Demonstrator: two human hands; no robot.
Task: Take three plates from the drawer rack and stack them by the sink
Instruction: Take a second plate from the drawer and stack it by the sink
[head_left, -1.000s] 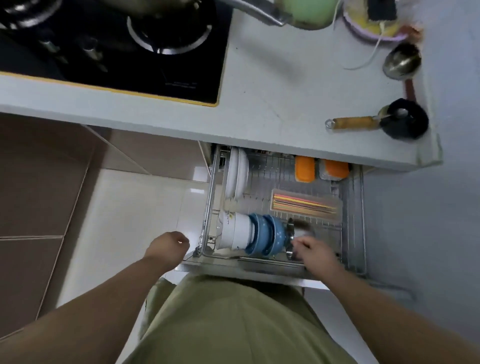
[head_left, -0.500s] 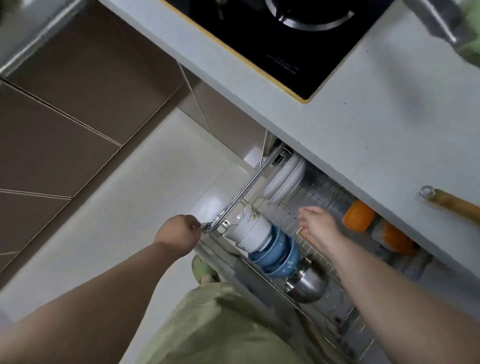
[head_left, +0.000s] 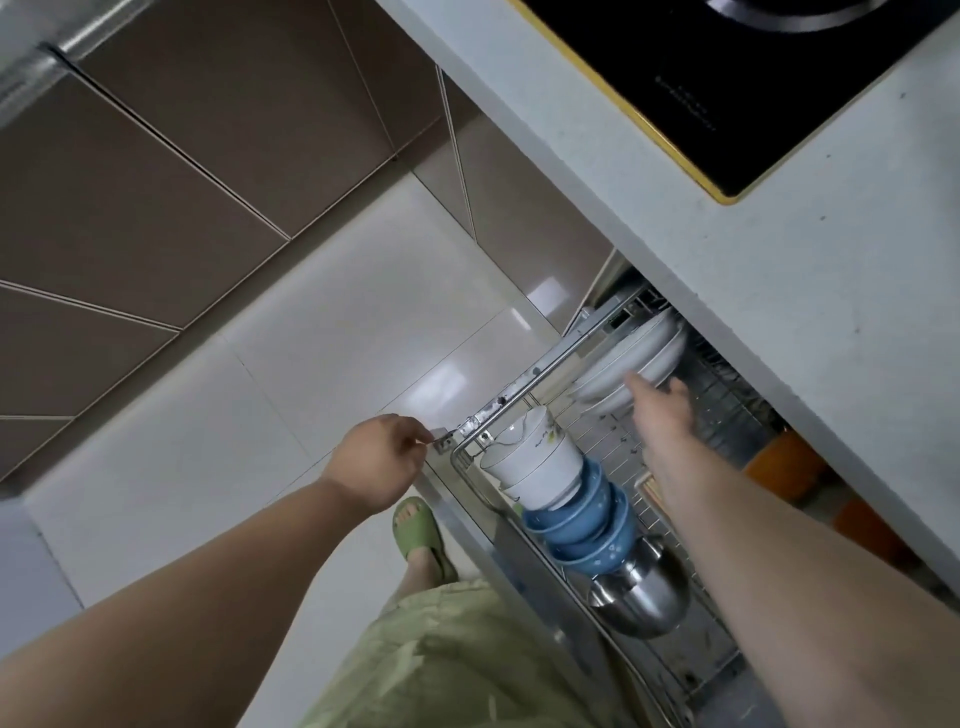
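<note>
White plates (head_left: 631, 358) stand on edge at the back of the pulled-out wire drawer rack (head_left: 524, 376), partly hidden under the counter edge. My right hand (head_left: 657, 410) reaches over the rack with its fingers spread, the fingertips at the plates' rims, holding nothing. My left hand (head_left: 376, 457) is closed on the drawer's front corner (head_left: 442, 441). In the rack's near row lie white bowls (head_left: 535, 460), blue bowls (head_left: 584, 519) and a steel bowl (head_left: 641, 592).
The grey countertop (head_left: 779, 249) overhangs the drawer, with a black hob (head_left: 727, 78) set into it. Orange containers (head_left: 784, 462) sit at the rack's right side. Brown cabinet fronts (head_left: 156, 182) and pale floor tiles (head_left: 311, 338) lie to the left. My sandalled foot (head_left: 418, 527) stands beside the drawer.
My right hand left the steel bowl, passed over the rack and now reaches the white plates at the back. My left hand stayed on the drawer corner. The view swung left.
</note>
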